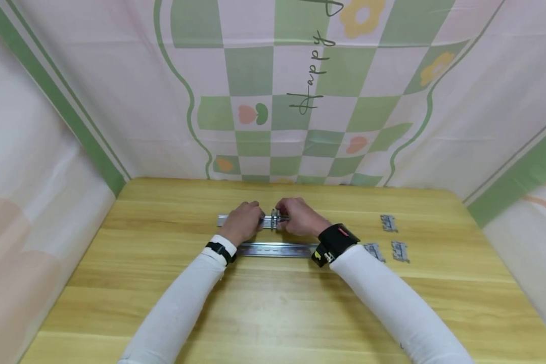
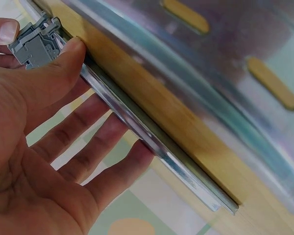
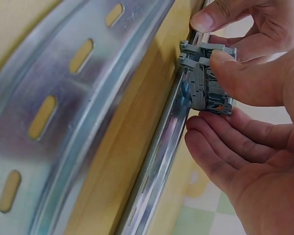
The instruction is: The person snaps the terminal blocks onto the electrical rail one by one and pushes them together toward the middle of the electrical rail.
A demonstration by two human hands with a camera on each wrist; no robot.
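Observation:
Two slotted metal DIN rails lie side by side on the table. My left hand (image 1: 243, 222) grips the far rail (image 1: 221, 221), thumb on its near edge and fingertips along its far edge in the left wrist view. Grey DIN-rail terminal blocks (image 3: 206, 78) sit at this rail, between the two hands. My right hand (image 1: 301, 217) pinches them, its thumb (image 3: 223, 61) on the near side and the fingers behind and below. In the left wrist view the blocks (image 2: 36, 46) stand just past the left thumb. Nearer to me is the second rail (image 1: 273, 249), its right end hidden by the right wrist.
Three loose grey terminal blocks lie to the right: one at the back (image 1: 389, 223), one in front of it (image 1: 400, 251), and one beside the right sleeve (image 1: 374, 252), partly covered. A patterned cloth (image 1: 296, 141) hangs behind the wooden table (image 1: 273, 313).

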